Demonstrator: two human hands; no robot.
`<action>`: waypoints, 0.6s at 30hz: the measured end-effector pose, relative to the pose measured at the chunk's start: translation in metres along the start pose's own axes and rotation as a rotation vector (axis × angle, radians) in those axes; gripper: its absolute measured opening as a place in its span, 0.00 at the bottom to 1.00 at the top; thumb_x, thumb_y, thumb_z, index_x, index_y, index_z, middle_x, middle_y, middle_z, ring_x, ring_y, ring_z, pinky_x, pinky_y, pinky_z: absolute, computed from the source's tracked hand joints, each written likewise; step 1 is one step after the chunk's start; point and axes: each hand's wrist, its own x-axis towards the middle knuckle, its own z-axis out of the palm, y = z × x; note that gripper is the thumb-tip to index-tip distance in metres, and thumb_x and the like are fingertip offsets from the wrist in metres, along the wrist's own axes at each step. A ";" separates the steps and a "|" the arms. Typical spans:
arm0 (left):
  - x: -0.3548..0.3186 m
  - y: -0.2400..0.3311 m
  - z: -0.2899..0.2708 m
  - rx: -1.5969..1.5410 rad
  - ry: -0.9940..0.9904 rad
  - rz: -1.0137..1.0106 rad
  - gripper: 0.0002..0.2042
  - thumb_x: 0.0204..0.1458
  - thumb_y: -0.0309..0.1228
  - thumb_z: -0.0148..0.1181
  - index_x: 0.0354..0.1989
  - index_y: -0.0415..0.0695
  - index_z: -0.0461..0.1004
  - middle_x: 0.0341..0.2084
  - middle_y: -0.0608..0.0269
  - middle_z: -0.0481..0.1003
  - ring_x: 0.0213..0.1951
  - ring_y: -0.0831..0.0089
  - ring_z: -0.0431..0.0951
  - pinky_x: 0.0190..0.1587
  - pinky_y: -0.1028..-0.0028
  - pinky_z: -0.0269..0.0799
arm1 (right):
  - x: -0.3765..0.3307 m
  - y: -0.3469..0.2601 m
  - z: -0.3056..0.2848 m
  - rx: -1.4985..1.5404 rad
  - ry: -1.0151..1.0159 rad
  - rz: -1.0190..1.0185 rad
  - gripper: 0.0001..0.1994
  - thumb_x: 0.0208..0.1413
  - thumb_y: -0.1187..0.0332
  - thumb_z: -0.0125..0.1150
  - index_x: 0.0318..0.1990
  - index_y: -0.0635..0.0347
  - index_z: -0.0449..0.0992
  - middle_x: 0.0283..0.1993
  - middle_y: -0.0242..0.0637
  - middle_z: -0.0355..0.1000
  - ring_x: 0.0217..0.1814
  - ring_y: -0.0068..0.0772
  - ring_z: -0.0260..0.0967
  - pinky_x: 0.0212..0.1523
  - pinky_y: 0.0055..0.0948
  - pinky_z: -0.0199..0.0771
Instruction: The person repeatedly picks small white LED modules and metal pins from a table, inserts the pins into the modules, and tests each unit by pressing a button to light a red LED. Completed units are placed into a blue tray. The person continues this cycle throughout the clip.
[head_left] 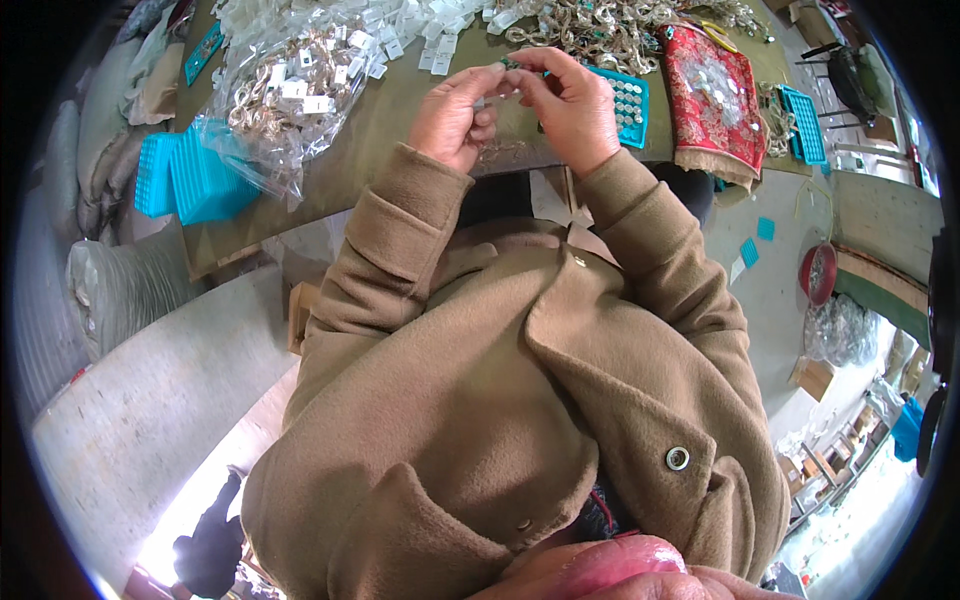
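Over the near part of the table, my left hand (455, 118) and my right hand (578, 108) meet fingertip to fingertip. Both are closed in a pinch around a small dark green piece (508, 64), too small to name further. A thin tan strand (500, 152) shows on the table below the hands. Right beside my right hand lies a blue tray (640, 128) with rows of round, pale pieces in its cells. Just beyond the hands is a heap of beige and brown cords (600, 28).
At left sit a clear bag of tagged cords (290, 95) and stacked blue trays (205, 178). White tags (425, 40) cover the far side. A red patterned cloth (690, 62) carries a small clear bag; another blue tray (803, 125) is further right. A red basin (818, 273) stands off to the right.
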 end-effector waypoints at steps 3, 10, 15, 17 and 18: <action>-0.007 0.003 0.001 0.191 -0.025 0.148 0.07 0.57 0.32 0.59 0.37 0.43 0.78 0.29 0.70 0.76 0.18 0.89 0.61 0.17 0.87 0.50 | -0.003 0.000 -0.010 0.191 -0.067 0.069 0.09 0.58 0.71 0.59 0.45 0.61 0.78 0.30 0.27 0.73 0.32 0.14 0.69 0.32 0.17 0.71; -0.018 0.009 0.010 0.425 -0.218 0.261 0.14 0.58 0.28 0.56 0.51 0.41 0.72 0.36 0.66 0.78 0.21 0.92 0.64 0.19 0.90 0.56 | -0.012 -0.008 -0.028 0.373 -0.183 0.129 0.10 0.59 0.71 0.59 0.46 0.63 0.77 0.30 0.27 0.74 0.30 0.14 0.69 0.31 0.16 0.71; -0.022 0.003 0.017 0.459 -0.224 0.167 0.08 0.56 0.29 0.57 0.42 0.42 0.74 0.24 0.69 0.74 0.20 0.91 0.64 0.18 0.89 0.52 | -0.016 -0.012 -0.045 0.241 -0.190 0.091 0.10 0.55 0.70 0.60 0.43 0.61 0.79 0.29 0.27 0.75 0.30 0.15 0.71 0.31 0.17 0.73; -0.022 0.001 0.019 0.416 -0.233 0.176 0.05 0.56 0.29 0.58 0.38 0.43 0.74 0.21 0.73 0.71 0.20 0.91 0.63 0.18 0.89 0.51 | -0.019 -0.012 -0.048 0.249 -0.187 0.112 0.09 0.55 0.70 0.60 0.42 0.61 0.79 0.30 0.27 0.75 0.30 0.14 0.71 0.31 0.17 0.73; -0.023 0.000 0.019 0.411 -0.227 0.162 0.05 0.56 0.30 0.58 0.37 0.43 0.75 0.21 0.73 0.71 0.20 0.91 0.64 0.18 0.89 0.51 | -0.019 -0.013 -0.050 0.253 -0.186 0.114 0.09 0.55 0.70 0.60 0.42 0.61 0.79 0.30 0.27 0.75 0.30 0.14 0.71 0.31 0.17 0.73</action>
